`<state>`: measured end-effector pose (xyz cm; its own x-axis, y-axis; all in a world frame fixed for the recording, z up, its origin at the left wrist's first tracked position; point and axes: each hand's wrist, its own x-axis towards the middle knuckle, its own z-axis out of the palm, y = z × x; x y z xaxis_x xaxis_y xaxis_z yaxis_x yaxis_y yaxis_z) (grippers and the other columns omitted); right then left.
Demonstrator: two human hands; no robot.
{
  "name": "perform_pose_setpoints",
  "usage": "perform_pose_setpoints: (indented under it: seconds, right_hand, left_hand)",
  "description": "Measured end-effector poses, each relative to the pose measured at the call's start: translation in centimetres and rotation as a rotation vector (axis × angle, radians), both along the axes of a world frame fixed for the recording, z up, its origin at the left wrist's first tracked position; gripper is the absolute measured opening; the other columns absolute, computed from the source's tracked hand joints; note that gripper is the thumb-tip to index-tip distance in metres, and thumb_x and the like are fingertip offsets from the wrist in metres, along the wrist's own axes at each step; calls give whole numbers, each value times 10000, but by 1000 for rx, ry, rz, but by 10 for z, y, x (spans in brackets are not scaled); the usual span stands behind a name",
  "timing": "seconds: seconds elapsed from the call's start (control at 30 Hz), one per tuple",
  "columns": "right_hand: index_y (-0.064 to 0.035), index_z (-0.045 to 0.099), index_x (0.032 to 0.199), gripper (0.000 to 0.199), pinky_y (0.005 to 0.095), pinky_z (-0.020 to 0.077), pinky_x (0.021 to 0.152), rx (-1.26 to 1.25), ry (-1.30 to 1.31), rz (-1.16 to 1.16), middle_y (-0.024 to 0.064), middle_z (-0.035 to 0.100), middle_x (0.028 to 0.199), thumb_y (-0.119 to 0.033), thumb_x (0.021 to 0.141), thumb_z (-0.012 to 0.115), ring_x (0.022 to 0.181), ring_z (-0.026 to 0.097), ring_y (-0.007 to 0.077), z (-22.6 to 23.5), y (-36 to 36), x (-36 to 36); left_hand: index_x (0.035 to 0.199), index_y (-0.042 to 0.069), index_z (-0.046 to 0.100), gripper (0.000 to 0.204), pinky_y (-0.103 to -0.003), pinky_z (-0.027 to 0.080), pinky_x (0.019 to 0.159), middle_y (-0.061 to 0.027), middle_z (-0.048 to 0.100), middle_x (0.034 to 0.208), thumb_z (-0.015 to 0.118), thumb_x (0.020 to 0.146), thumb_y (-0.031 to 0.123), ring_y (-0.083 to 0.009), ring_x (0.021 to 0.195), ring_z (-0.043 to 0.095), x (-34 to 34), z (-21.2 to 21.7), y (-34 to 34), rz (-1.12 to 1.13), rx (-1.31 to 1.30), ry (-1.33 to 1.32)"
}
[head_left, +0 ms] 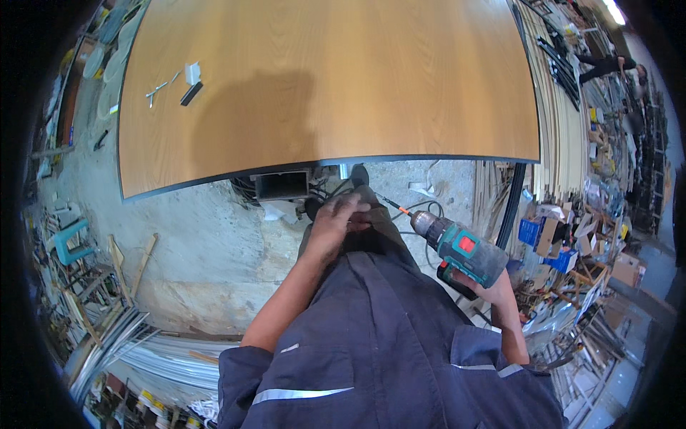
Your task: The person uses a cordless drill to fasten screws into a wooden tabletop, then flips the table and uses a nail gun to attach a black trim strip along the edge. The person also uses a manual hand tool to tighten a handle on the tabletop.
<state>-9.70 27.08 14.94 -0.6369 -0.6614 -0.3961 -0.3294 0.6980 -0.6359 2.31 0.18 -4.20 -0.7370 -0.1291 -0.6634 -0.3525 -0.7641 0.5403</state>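
Below tabletop [321, 86] edge: right hand [493, 289] grips cordless drill [457, 247]; left hand [336, 225] curled, contents unclear

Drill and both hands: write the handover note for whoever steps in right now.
Right hand: grip shut on the teal drill, bit pointing up-left toward the wooden tabletop's front edge.
Left hand: low by the person's knee, just below that edge; whether it holds anything cannot be told.
On the tabletop, far left: small white and black parts, untouched.
Done: drill in hand. Left: bit not yet on anything.
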Motion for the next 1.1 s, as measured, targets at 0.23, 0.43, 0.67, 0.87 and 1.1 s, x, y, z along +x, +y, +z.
perform_pose_setpoints:
  seconds: [0.23, 0.43, 0.67, 0.87, 1.1]
  right_hand:
    - [-91, 715, 1091, 404, 401, 496, 924, -11, -34, -45, 98, 745, 1044, -244, 755, 880, 979, 696, 299, -17, 34, -5]
    - [-57, 703, 1150, 469, 375, 487, 1010, 82, -160, -99, 108, 738, 1097, -182, 738, 889, 1027, 697, 256, -31, 37, -33]
    - [-4, 697, 1158, 504, 324, 544, 881, -74, -327, -78, 99, 741, 1048, -125, 704, 880, 949, 695, 172, -20, 31, -71]
    - [24, 691, 1146, 555, 327, 542, 833, -154, -324, -164, 98, 747, 1010, -171, 674, 908, 920, 682, 147, 0, 18, -76]
    - [1, 638, 1209, 669, 377, 512, 935, -84, -142, -182, 129, 685, 1134, -250, 670, 943, 1049, 665, 253, -55, 93, -55]
  left_hand:
    - [1173, -7, 616, 290, -335, 602, 766, -132, 712, 1030, 566, 1049, 250, -204, 855, 704, 22, -19, 7, 31, -94, -141]
    - [1172, -42, 661, 364, -324, 562, 800, -115, 735, 1000, 559, 1042, 282, -183, 891, 698, 26, 21, 2, -139, -454, -212]
    - [1047, -52, 682, 297, -338, 565, 768, -115, 724, 906, 621, 1023, 238, -173, 836, 688, 30, 125, -41, 184, -678, -105]
    - [1076, -51, 688, 289, -318, 536, 755, -84, 702, 890, 669, 992, 225, -155, 809, 654, 11, 157, -163, 473, -1312, -253]
    - [1085, -24, 696, 298, -361, 518, 772, -137, 658, 1039, 757, 890, 194, -220, 841, 620, -35, 101, -260, 282, -1861, -271]
